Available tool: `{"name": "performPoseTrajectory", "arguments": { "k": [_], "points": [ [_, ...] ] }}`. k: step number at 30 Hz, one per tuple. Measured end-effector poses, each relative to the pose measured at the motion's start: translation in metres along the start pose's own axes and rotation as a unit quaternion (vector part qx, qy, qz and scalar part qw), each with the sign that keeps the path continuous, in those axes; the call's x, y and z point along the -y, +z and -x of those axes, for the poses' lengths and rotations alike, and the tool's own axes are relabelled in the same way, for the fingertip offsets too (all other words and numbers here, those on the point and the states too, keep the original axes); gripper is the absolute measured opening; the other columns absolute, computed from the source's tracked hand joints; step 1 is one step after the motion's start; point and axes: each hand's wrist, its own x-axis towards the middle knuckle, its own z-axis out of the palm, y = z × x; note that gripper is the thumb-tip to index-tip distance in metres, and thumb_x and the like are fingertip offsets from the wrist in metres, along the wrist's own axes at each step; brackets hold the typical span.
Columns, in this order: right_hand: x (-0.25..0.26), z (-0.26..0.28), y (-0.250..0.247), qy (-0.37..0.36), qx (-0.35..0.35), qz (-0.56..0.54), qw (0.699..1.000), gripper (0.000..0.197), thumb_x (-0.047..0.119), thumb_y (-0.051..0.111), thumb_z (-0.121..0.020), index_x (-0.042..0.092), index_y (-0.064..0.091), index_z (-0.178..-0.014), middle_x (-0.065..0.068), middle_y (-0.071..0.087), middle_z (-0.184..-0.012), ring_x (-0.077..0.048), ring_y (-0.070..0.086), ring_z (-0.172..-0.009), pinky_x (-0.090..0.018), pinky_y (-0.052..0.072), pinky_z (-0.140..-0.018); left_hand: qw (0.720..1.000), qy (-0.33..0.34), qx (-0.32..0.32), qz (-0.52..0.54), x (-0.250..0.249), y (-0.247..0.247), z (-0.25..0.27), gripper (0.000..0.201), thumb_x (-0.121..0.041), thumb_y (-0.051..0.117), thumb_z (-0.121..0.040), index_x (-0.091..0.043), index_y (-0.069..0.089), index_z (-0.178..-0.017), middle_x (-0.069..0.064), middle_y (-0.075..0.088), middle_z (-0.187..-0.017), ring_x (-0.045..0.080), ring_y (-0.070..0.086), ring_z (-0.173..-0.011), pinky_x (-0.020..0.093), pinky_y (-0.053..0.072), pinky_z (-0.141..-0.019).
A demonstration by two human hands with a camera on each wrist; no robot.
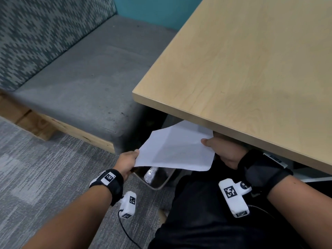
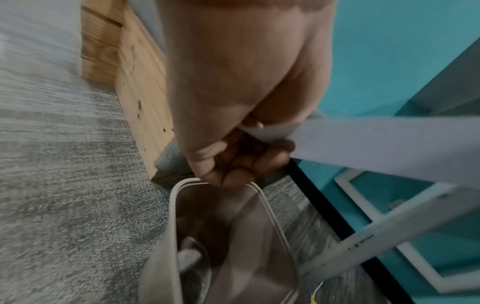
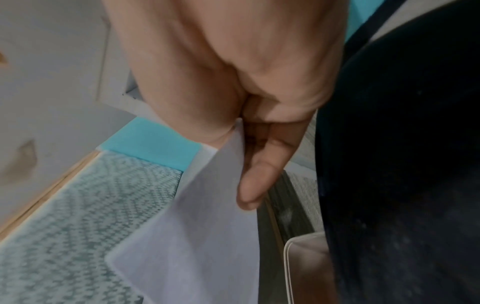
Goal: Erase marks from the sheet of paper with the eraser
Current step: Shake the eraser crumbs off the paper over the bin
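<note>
A white sheet of paper (image 1: pixel 172 150) hangs in the air below the table's near edge, over a waste bin. My left hand (image 1: pixel 128 160) pinches its left corner, thumb on top. My right hand (image 1: pixel 222 151) pinches its right edge, thumb (image 1: pixel 206 141) on top, fingers underneath. In the left wrist view the sheet (image 2: pixel 376 142) runs off to the right from my curled fingers (image 2: pixel 241 162). The right wrist view shows the sheet (image 3: pixel 197 236) held against a finger (image 3: pixel 257 181). No marks show on the paper. No eraser is in view.
The light wooden table (image 1: pixel 251 60) fills the upper right. A grey upholstered bench (image 1: pixel 75 72) with a wooden base stands at the left. A beige waste bin (image 2: pixel 233 246) sits on the grey carpet beneath the sheet, beside my dark-clad leg (image 1: pixel 206 221).
</note>
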Motion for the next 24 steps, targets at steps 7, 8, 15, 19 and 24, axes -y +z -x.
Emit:
{"name": "performPoseTrajectory", "arguments": {
  "k": [7,8,15,19,24],
  "points": [
    [-0.002,0.01,0.006,-0.018,0.016,-0.072,0.997,0.03,0.02,0.053,-0.111,0.009,0.064,-0.137,-0.011,0.074,-0.128,-0.023,0.071,-0.1,-0.04,0.065,-0.076,0.944,-0.051,0.071,0.318,-0.019,-0.01,0.042,0.072,-0.068,0.062,-0.098,-0.009,0.049,-0.136,0.015,0.072,-0.128,0.031,0.072,-0.117,0.047,0.054,-0.108],
    [-0.001,0.011,0.01,-0.027,0.029,-0.064,0.997,0.028,0.018,0.052,-0.112,0.011,0.064,-0.136,-0.01,0.075,-0.128,-0.024,0.072,-0.105,-0.048,0.065,-0.087,0.942,-0.055,0.096,0.318,-0.023,-0.006,0.053,0.07,-0.063,0.065,-0.099,-0.005,0.053,-0.137,0.016,0.073,-0.131,0.033,0.072,-0.12,0.049,0.053,-0.11],
    [0.001,0.036,0.041,-0.014,0.194,0.057,0.979,0.038,0.005,0.075,-0.095,0.017,0.069,-0.131,-0.007,0.08,-0.123,-0.032,0.075,-0.115,-0.04,0.062,-0.092,0.975,0.024,0.068,0.211,-0.037,0.006,0.085,0.033,0.01,0.06,-0.102,-0.006,0.069,-0.129,0.013,0.078,-0.125,0.037,0.076,-0.109,0.048,0.062,-0.088],
    [0.016,0.032,0.033,-0.037,0.16,0.032,0.986,0.035,0.035,0.075,-0.096,0.018,0.071,-0.126,-0.008,0.077,-0.125,-0.027,0.076,-0.113,-0.047,0.058,-0.106,0.987,0.119,0.03,0.1,-0.048,-0.037,0.096,0.039,0.01,0.065,-0.1,-0.011,0.069,-0.132,0.008,0.08,-0.122,0.033,0.078,-0.107,0.053,0.06,-0.097],
    [0.034,0.015,0.064,-0.063,0.146,0.077,0.984,0.051,0.045,0.076,-0.094,0.022,0.062,-0.137,-0.002,0.068,-0.135,-0.024,0.066,-0.122,-0.04,0.054,-0.107,0.985,0.135,0.027,0.102,-0.051,-0.083,0.118,0.038,0.007,0.066,-0.101,-0.008,0.069,-0.135,0.01,0.079,-0.126,0.037,0.076,-0.113,0.059,0.055,-0.104]
  ]
}}
